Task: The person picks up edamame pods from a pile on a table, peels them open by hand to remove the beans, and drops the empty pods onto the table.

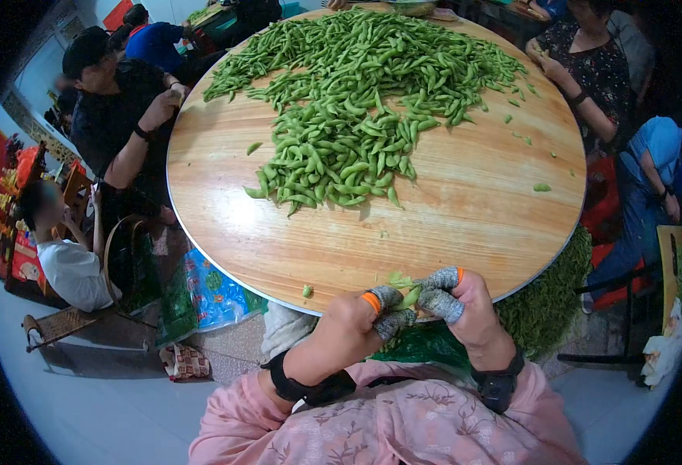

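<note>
Edamame pod (410, 297) sits at the near edge of the round wooden desk (480, 190), pinched between the fingertips of both hands. The left hand (348, 316) has a narrow grip, closed on the pod from its left side; the right hand (476, 310) closes on it from the other side, its grip just as narrow. Grey finger covers (439, 306) with orange edges wrap fingertips of both hands. A pale green scrap (400, 280) shows just beyond the pod.

A large heap of edamame (372, 62) covers much of the desk's far half, and a thinner spread of it reaches toward the desk's middle. One loose pod (542, 187) lies toward the desk's right rim, and a small green piece (307, 291) lies near its front rim, left of the hands.

Below the desk's front left side is a blue plastic bag (215, 291); below its front right side, a mass of green plant matter (546, 302). A person in dark clothes (116, 108) is at the desk's left, and another person in a patterned top (593, 74) at its right.
</note>
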`<state>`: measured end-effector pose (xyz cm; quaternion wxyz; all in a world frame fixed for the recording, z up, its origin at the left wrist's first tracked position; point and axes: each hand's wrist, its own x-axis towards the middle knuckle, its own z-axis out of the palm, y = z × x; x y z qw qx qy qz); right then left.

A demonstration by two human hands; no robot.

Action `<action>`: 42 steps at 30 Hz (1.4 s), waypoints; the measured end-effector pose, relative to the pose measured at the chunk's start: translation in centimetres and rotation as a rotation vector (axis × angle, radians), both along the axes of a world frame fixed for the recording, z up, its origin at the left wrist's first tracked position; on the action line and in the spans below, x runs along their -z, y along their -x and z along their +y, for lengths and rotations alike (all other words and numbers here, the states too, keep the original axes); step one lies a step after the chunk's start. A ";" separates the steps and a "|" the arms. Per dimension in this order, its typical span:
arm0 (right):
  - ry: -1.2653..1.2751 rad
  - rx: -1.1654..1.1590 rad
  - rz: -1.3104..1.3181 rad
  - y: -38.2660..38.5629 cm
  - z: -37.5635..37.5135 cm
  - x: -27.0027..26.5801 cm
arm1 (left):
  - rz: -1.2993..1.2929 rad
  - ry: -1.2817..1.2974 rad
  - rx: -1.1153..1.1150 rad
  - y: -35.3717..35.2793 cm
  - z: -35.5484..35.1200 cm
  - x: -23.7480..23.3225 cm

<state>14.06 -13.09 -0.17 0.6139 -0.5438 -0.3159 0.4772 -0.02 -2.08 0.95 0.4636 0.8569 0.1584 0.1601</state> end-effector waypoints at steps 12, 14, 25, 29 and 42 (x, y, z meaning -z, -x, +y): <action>-0.031 -0.055 0.177 0.2 0.5 0.1 | -0.163 0.475 0.041 -0.4 0.7 -0.1; -0.131 -0.027 0.010 0.1 0.7 0.6 | -0.105 0.568 0.022 -0.3 0.8 -0.3; -0.324 -0.102 -0.058 -0.5 1.2 0.9 | -0.156 1.204 -0.112 -0.4 -0.1 -0.4; -0.185 -0.066 -0.110 -0.2 1.3 0.2 | -0.133 0.950 -0.025 -0.4 0.4 0.1; -0.069 -0.044 -0.238 1.1 1.6 -1.3 | -0.119 0.488 -0.050 -0.2 0.9 0.8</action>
